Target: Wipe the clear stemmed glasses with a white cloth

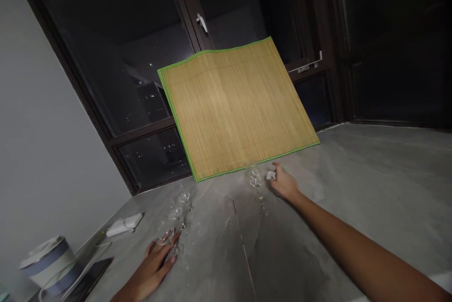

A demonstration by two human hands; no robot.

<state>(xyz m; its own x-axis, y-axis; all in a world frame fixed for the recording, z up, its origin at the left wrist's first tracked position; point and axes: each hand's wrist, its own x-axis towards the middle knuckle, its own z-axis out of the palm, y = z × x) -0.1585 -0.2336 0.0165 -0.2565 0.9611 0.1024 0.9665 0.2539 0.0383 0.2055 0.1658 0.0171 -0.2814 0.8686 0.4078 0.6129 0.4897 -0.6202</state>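
My right hand reaches far out over the grey counter and is closed around a small white wad, right beside a clear stemmed glass standing in front of the bamboo mat. My left hand lies low at the near left with its fingers around the base of another clear stemmed glass. Two more clear glasses stand in a row just beyond it.
A bamboo mat with a green edge leans against the dark window. A white adapter with a cable lies at the left. A white and blue container and a dark flat device sit at the lower left.
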